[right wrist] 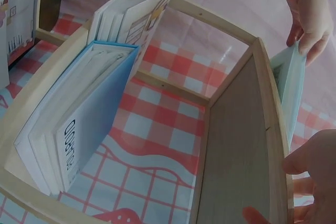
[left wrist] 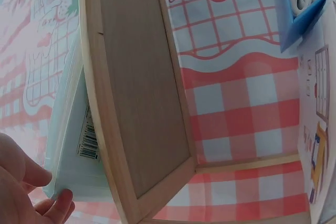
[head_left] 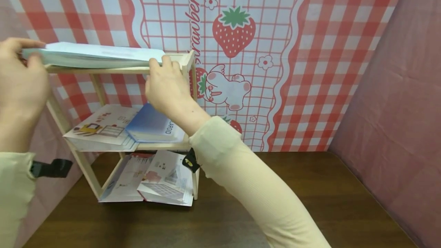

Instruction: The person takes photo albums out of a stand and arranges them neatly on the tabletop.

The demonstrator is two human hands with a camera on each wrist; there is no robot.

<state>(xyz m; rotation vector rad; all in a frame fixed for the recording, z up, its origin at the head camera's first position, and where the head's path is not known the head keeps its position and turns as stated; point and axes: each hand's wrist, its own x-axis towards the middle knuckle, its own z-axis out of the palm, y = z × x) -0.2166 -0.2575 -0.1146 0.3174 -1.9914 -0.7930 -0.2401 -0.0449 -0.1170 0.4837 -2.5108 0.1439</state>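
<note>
A thick pale green book (head_left: 100, 58) lies flat on the top tier of a small wooden shelf rack (head_left: 113, 70). My left hand (head_left: 22, 83) pinches its left end between thumb and fingers. At the other end, my right hand (head_left: 170, 85) grips the front rail of the top tier, fingers over it beside the book's right end. In the right wrist view a fingertip (right wrist: 256, 215) shows under the board. The left wrist view shows a barcode (left wrist: 89, 140) on the book, partly hidden by the rail.
On the middle tier lie a white illustrated book (head_left: 103, 125) and a blue Polaroid book (head_left: 149, 123). Two more illustrated books (head_left: 165, 181) lean together at the bottom. The rack stands on a dark wooden table (head_left: 275, 194), before a red checked strawberry cloth (head_left: 282, 98).
</note>
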